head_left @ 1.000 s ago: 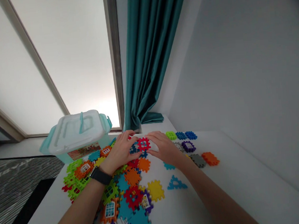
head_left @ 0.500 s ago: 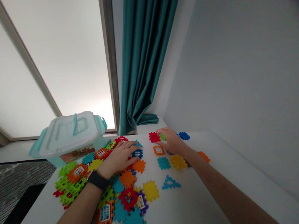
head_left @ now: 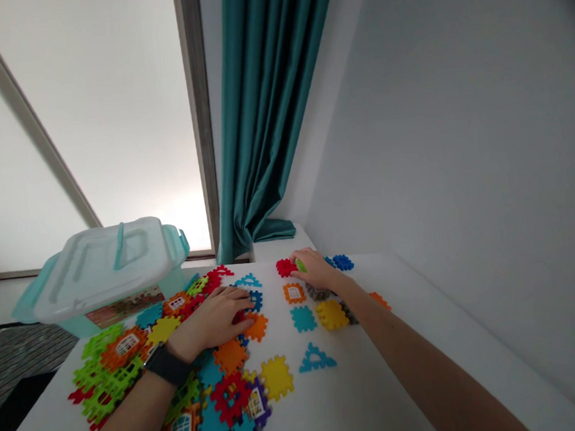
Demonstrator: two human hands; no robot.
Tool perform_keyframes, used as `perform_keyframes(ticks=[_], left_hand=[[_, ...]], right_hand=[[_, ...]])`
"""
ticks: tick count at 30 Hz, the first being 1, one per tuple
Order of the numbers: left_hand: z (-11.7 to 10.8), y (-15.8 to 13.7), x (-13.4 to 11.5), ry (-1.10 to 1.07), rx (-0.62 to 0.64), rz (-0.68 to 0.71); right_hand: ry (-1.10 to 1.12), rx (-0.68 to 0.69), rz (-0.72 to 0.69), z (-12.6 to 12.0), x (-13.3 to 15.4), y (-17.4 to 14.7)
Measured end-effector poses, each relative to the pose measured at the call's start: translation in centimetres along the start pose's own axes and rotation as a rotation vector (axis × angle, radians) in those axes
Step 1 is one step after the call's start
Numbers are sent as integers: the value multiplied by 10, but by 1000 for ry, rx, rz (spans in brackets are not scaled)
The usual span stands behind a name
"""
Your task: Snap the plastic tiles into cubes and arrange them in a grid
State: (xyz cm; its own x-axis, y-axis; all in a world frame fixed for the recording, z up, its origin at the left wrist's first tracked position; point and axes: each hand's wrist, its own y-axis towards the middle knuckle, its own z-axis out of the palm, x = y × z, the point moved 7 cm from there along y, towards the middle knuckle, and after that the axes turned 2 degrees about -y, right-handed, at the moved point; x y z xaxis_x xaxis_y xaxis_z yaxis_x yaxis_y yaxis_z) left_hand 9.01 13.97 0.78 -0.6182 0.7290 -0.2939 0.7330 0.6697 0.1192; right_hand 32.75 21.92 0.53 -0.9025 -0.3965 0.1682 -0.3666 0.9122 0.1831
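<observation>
While the left hand [head_left: 215, 319] is resting over the heap of pieces [head_left: 231, 357], its fingers spread apart, the right hand [head_left: 314, 270] is bending over the green piece [head_left: 300, 265], just beside the red piece [head_left: 284, 267], on the far part of the table [head_left: 341, 397]; I cannot tell whether it is clamping either one; the orange window piece [head_left: 294, 293] is lying nearer

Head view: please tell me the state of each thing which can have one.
Box: closed, lid on
Curtain: hanging, gathered
Pile: pieces loose, overlapping
Right-side pieces: laid in loose rows
Triangle: flat, apart
Watch: strapped on
Left hand: extended over the pile
Right hand: at green piece, grip unclear
</observation>
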Motion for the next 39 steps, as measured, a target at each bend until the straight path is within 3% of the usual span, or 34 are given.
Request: perform_keyframes(ticks=[21, 39], left_hand=[[1, 1, -2, 1, 31, -34], [-1, -1, -2, -12, -21, -4]], right_hand=[[-16, 45, 57, 11, -7, 7], [-29, 21, 56, 11, -5, 5]])
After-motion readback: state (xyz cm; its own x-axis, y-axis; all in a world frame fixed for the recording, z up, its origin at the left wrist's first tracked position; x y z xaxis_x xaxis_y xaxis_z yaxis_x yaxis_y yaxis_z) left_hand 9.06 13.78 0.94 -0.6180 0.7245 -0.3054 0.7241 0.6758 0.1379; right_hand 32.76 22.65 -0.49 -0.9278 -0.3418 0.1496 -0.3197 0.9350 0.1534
